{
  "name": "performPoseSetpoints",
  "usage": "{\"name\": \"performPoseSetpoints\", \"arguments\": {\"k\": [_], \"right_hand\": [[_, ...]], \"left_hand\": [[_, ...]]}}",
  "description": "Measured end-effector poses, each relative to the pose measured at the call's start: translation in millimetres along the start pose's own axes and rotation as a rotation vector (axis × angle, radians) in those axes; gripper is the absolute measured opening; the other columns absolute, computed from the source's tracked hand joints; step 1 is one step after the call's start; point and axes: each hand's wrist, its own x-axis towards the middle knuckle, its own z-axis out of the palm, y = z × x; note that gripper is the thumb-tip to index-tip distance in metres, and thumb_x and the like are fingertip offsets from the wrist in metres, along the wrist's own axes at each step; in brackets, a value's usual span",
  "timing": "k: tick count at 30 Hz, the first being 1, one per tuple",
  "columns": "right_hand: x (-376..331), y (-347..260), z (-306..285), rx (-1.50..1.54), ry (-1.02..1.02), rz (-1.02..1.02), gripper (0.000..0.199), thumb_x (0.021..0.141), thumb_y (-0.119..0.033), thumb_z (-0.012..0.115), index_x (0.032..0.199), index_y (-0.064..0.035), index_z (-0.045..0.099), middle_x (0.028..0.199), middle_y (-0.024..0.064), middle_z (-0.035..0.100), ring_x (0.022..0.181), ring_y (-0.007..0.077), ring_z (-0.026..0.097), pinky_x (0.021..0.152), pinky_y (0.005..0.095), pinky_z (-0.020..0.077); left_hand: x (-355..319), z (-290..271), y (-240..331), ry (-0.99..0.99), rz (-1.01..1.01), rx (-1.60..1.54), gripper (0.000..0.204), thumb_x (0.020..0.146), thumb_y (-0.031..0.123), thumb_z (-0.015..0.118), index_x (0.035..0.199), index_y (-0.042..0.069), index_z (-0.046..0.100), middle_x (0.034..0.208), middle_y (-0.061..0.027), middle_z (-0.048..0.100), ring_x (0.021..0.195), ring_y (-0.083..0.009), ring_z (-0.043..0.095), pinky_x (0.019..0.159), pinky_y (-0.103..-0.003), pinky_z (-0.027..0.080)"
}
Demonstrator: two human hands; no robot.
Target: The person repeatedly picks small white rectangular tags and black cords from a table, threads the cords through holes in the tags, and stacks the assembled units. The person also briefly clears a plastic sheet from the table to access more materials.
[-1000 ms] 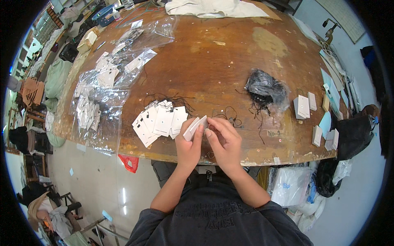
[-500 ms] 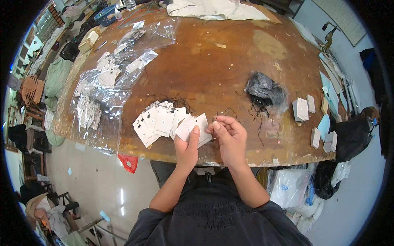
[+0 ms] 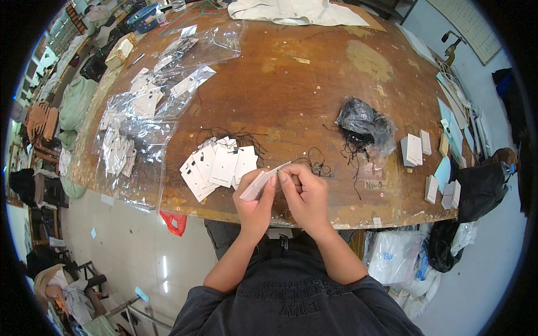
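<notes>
White cards (image 3: 256,188) tipped nearly edge-on, right fingers (image 3: 303,178) back at their corner

Half a second ago the cards lay fanned with their faces up and my right fingers were apart from them; now the cards are tilted so that I see mostly their edges, and the right fingers have come in to the upper corner. The cards are held above the near edge of the desk (image 3: 263,95), in front of my body. My left fingers (image 3: 269,196) pinch them, thumb on the near side. My right thumb and forefinger close on the upper right corner; whether a cord is caught between them too, I cannot tell.

Just to the left of my hands, a fanned pile of tags (image 3: 222,166) lies on the desk, with a tangle of black strings (image 3: 242,138) at its far side. A loose black loop (image 3: 318,166) lies just beyond my right hand. Farther to the right sits a crumpled plastic bag (image 3: 364,119) with dark strings spilling from it, and past that small card stacks (image 3: 413,150) stand near the right edge. Well to the left, clear plastic sleeves (image 3: 188,115) spread over the desk with more tags in and on them. A pale cloth (image 3: 297,12) lies at the far edge, and a red bag (image 3: 175,223) hangs below the near edge, on my left.
</notes>
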Motion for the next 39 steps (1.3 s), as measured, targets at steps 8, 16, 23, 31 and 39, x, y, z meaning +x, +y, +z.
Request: {"name": "performPoseSetpoints", "arguments": {"k": [8,16,23,31,39], "right_hand": [[12.2,15.5,-13.4,0.599,-0.184,0.538,0.004,0.089,-0.002,0.059,0.086,0.0002,0.06,0.088,0.0049,0.061,0.078,0.0102,0.054,0.071,0.0245,0.0439],[50.0,21.4,-62.2,-0.325,0.135,-0.16,0.006,0.082,-0.006,0.067,0.08,-0.0011,0.065,0.078,0.0096,0.064,0.076,0.0209,0.061,0.07,0.0315,0.0485],[43.4,35.5,-69.5,-0.892,-0.16,-0.319,0.011,0.082,-0.012,0.066,0.089,-0.0028,0.065,0.082,0.0159,0.065,0.079,0.032,0.062,0.071,0.0421,0.0509],[56.5,47.4,-78.6,-0.771,-0.115,-0.054,0.013,0.082,-0.007,0.065,0.094,-0.0012,0.064,0.082,0.0145,0.066,0.075,0.0255,0.064,0.067,0.0343,0.0507],[37.4,22.2,-85.0,0.168,0.072,0.178,0.016,0.095,-0.003,0.048,0.099,-0.0006,0.063,0.078,0.0006,0.059,0.069,0.0079,0.055,0.063,0.0232,0.0456]], "left_hand": [[24.2,-23.1,1.2,-0.103,0.926,0.865,0.028,0.062,0.011,0.073,0.09,0.015,0.07,0.091,-0.0043,0.065,0.087,-0.028,0.063,0.078,-0.036,0.053],[52.7,-63.7,2.9,0.082,0.169,0.393,0.018,0.082,0.009,0.072,0.098,0.003,0.066,0.096,-0.009,0.066,0.09,-0.0171,0.063,0.081,-0.03,0.05],[78.3,-103.2,8.7,0.514,0.047,-0.291,0.036,0.094,0.02,0.062,0.12,-0.003,0.053,0.105,-0.0115,0.064,0.094,-0.0181,0.062,0.089,-0.034,0.049],[44.5,-68.5,6.2,0.286,0.072,0.183,0.027,0.093,0.019,0.063,0.11,-0.002,0.058,0.095,-0.0058,0.061,0.09,-0.0146,0.058,0.084,-0.029,0.047],[18.7,-25.1,10.4,-0.449,-0.193,-0.227,0.019,0.091,0.011,0.063,0.104,-0.003,0.059,0.111,-0.0088,0.06,0.095,-0.0166,0.063,0.083,-0.03,0.05]]}}
